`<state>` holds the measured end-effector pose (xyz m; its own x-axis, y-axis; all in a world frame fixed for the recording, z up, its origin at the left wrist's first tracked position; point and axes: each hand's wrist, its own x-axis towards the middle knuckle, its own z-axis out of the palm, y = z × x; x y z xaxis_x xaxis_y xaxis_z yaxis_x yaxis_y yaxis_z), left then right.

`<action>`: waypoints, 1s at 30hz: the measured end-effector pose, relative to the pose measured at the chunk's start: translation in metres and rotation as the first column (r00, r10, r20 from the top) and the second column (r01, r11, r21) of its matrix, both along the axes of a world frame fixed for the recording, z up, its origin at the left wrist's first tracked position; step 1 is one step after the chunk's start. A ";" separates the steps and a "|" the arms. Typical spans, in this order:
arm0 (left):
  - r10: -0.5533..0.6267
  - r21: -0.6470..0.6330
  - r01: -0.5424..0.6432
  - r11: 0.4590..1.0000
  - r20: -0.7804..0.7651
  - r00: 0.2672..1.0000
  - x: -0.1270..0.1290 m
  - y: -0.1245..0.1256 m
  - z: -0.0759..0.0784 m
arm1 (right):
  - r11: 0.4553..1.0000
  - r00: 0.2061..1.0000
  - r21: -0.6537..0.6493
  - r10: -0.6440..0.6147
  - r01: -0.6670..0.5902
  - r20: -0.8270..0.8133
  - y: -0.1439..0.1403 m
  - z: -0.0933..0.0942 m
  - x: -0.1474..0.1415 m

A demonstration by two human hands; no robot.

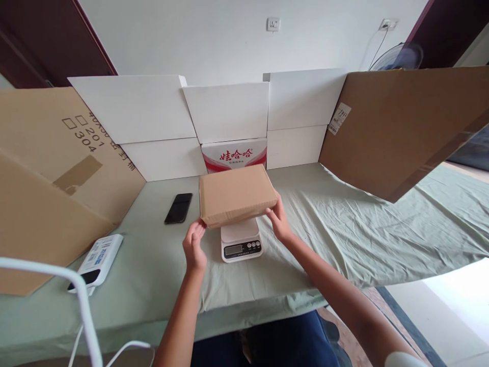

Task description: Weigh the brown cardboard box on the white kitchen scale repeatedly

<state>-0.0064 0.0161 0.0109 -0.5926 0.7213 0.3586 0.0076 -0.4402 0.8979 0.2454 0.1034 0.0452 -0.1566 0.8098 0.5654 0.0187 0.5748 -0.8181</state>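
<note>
A closed brown cardboard box (237,194) is over a white digital kitchen scale (241,239), covering the back of its platform. I cannot tell whether the box's underside touches the scale. My left hand (195,245) supports the box's near left corner, fingertips at its lower edge and thumb toward me. At the right end, my right hand (278,218) grips the box with the thumb on the near side and the fingers around the corner. The scale's dark display and its round buttons face me.
A black phone (179,208) lies left of the box. Further left is a white power bank (97,259) near a white cable-like curved tube (82,300). Large cardboard panels (397,127) and white panels (229,112) wall the green-clothed table (153,285). A red-and-white carton (234,154) stands behind.
</note>
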 end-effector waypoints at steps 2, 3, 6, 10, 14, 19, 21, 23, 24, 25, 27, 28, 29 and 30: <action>-0.015 0.029 0.015 0.999 -0.006 1.000 -0.006 0.025 0.014 | 0.999 1.000 0.039 -0.011 0.011 -0.004 0.022 0.009 -0.009; -0.034 0.035 0.034 0.999 -0.011 0.999 -0.009 0.040 0.019 | 0.998 1.000 0.057 -0.008 0.009 -0.014 0.035 0.011 -0.014; -0.113 0.011 0.113 0.994 0.019 0.993 -0.015 0.080 0.019 | 0.999 0.998 0.049 -0.013 0.016 -0.062 0.070 0.003 -0.030; -0.127 -0.091 0.137 0.986 0.112 0.986 -0.021 0.109 -0.005 | 0.998 0.998 -0.047 -0.055 0.053 -0.040 0.096 -0.026 -0.044; -0.134 -0.126 0.150 0.981 0.127 0.983 -0.026 0.115 -0.022 | 0.994 0.997 -0.089 -0.064 0.061 -0.039 0.102 -0.041 -0.044; -0.129 -0.170 0.154 0.973 0.149 0.980 -0.025 0.119 -0.025 | 0.986 0.998 -0.159 -0.052 0.044 -0.044 0.106 -0.042 -0.045; -0.129 -0.181 0.156 0.971 0.154 0.980 -0.025 0.120 -0.024 | 0.983 0.998 -0.181 -0.043 0.034 -0.044 0.108 -0.043 -0.046; -0.124 -0.195 0.154 0.969 0.159 0.979 -0.027 0.119 -0.022 | 0.978 0.998 -0.206 -0.037 0.025 -0.052 0.109 -0.044 -0.045; -0.119 -0.201 0.150 0.968 0.161 0.980 -0.029 0.118 -0.021 | 0.975 0.997 -0.219 -0.035 0.020 -0.065 0.109 -0.045 -0.044; -0.110 -0.202 0.142 0.969 0.163 0.981 -0.032 0.117 -0.019 | 0.972 0.996 -0.234 -0.039 0.019 -0.081 0.110 -0.046 -0.043; -0.077 -0.176 0.106 0.979 0.169 0.983 -0.039 0.113 -0.014 | 0.962 0.991 -0.269 -0.073 0.039 -0.116 0.111 -0.047 -0.039; -0.056 -0.153 0.083 0.985 0.174 0.983 -0.042 0.111 -0.011 | 0.956 0.986 -0.287 -0.101 0.060 -0.130 0.111 -0.048 -0.036; -0.033 -0.131 0.058 0.990 0.184 0.982 -0.045 0.109 -0.009 | 0.949 0.982 -0.305 -0.131 0.083 -0.139 0.111 -0.048 -0.034; -0.012 -0.115 0.035 0.993 0.197 0.980 -0.048 0.107 -0.008 | 0.942 0.978 -0.319 -0.153 0.101 -0.143 0.111 -0.048 -0.032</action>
